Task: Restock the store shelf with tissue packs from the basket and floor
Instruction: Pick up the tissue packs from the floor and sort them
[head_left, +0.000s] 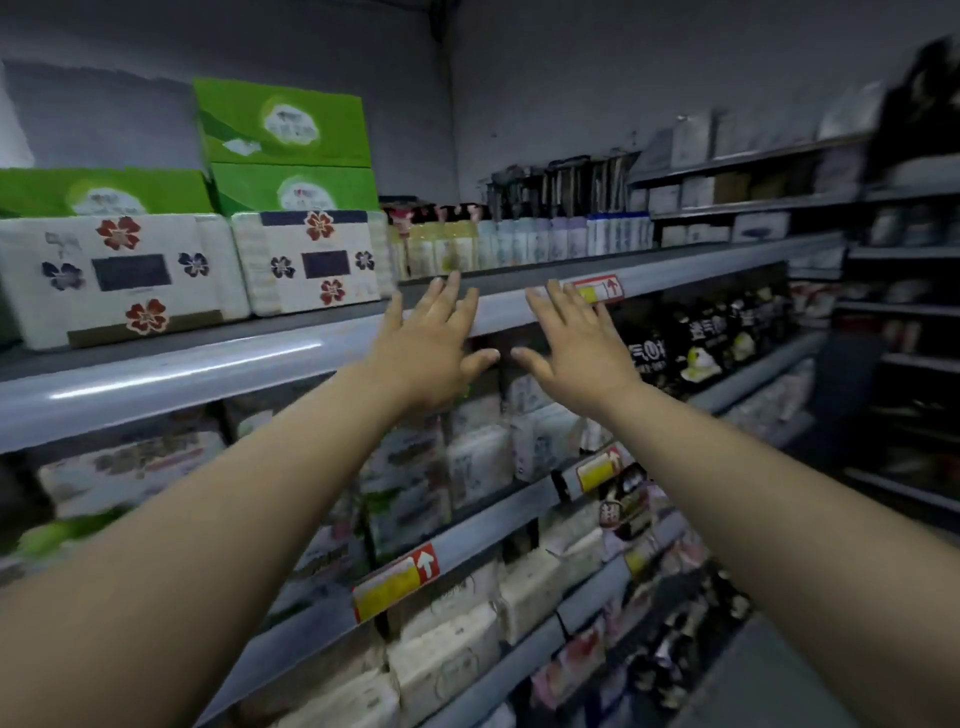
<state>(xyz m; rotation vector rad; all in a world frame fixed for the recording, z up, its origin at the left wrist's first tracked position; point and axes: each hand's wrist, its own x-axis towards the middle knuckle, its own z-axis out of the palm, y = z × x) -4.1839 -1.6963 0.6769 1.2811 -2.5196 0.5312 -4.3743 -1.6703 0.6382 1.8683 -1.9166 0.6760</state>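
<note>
Head: outspread hands (431, 345) (576, 351) before shelf (208, 374)

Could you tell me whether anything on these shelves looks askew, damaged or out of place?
Nothing stands out. The floral tissue packs sit square on the top shelf, the green boxes are stacked neatly above them, and no pack looks torn or fallen.

Dim bluish light, glare streak on the shelf edge (182, 371), edges blurred and bowed by wide-angle distortion
</note>
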